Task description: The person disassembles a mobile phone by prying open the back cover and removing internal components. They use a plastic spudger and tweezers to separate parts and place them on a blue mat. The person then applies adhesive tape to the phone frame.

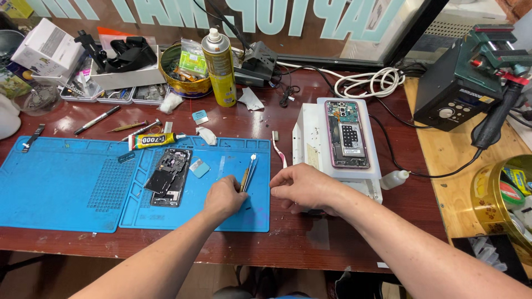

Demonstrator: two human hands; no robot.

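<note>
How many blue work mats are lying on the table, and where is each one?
2. One blue mat lies at the left of the table. The second blue mat lies right beside it, under the left hand and the dark phone part. None seems hidden.

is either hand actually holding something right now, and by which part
The left hand pinches the lower end of a thin metal tool, likely tweezers, on the blue mat. The right hand rests at the mat's edge; nothing visible in its fingers.

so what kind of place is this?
Likely a phone repair bench: an opened smartphone on a white heating pad, blue silicone work mats, and a dark soldering station. The left hand touches metal tweezers.
</note>
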